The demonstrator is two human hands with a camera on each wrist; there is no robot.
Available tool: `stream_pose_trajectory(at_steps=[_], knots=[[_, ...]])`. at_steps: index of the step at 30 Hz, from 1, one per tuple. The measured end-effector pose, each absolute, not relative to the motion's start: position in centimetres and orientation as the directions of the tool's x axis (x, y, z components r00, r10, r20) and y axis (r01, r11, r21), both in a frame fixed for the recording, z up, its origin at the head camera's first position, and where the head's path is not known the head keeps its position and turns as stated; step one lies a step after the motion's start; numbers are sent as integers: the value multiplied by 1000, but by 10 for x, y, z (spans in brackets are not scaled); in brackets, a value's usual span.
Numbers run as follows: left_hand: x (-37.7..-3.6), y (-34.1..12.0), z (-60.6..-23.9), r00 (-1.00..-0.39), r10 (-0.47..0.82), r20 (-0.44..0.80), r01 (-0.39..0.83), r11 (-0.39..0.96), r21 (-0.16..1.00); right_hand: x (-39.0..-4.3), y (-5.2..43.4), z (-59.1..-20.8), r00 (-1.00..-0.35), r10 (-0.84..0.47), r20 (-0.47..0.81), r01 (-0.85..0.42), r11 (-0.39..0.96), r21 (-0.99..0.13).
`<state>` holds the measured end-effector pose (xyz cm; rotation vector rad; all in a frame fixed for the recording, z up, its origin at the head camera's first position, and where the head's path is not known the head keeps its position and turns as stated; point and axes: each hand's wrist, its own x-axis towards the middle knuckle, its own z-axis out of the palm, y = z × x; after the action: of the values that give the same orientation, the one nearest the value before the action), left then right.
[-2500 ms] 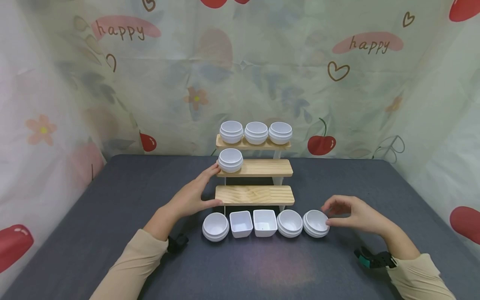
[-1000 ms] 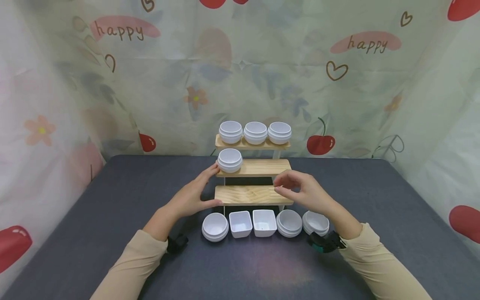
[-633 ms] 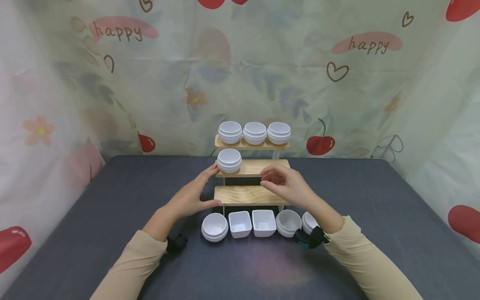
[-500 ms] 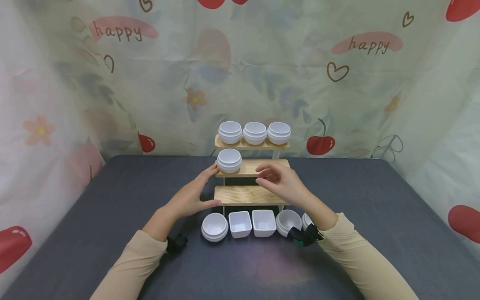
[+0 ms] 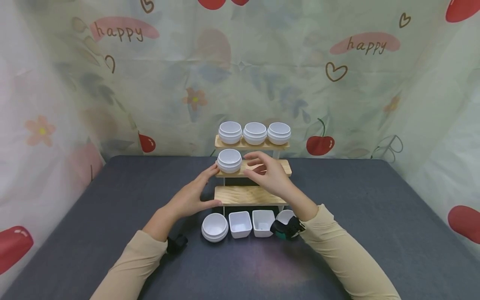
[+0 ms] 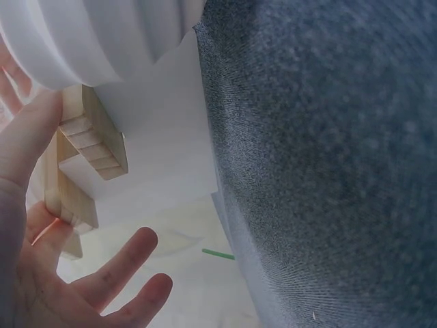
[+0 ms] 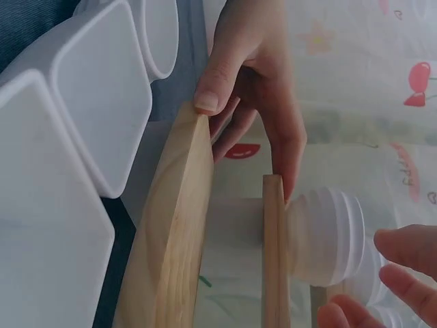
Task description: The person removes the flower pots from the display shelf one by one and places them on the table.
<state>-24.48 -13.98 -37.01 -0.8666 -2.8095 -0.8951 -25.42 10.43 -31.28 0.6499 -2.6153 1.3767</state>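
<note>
A three-tier stand with wooden shelves (image 5: 247, 195) stands mid-table. My left hand (image 5: 191, 196) rests at its left side. The thumb touches the end of the bottom shelf, and the extended index finger reaches the end of the middle shelf, as the right wrist view shows. On that middle shelf's left end sits a white round bowl (image 5: 229, 161). My right hand (image 5: 269, 174) is over the same shelf with nothing in it. Its loosely bent fingertips (image 7: 392, 242) point at the bowl's right side, with a small gap between.
Three white round bowls (image 5: 255, 134) fill the top shelf. In front of the stand is a row with a round bowl (image 5: 214, 227), two square bowls (image 5: 240, 224) and another round bowl (image 5: 286, 216), partly behind the right wrist camera (image 5: 286, 228). A patterned cloth (image 5: 168, 83) hangs behind.
My right hand has moved from the rightmost front-row bowl up and left to the middle shelf, carrying nothing. Its forearm now hides that bowl. The left hand and all bowls have stayed put.
</note>
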Motion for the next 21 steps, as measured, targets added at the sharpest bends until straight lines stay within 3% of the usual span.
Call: stream_pose_trajectory(at_steps=[21], knots=[[-245,-139,-370,-842,494,219,530,676,513,-263,86,-317,-906,-324,272,-405,476,-781]])
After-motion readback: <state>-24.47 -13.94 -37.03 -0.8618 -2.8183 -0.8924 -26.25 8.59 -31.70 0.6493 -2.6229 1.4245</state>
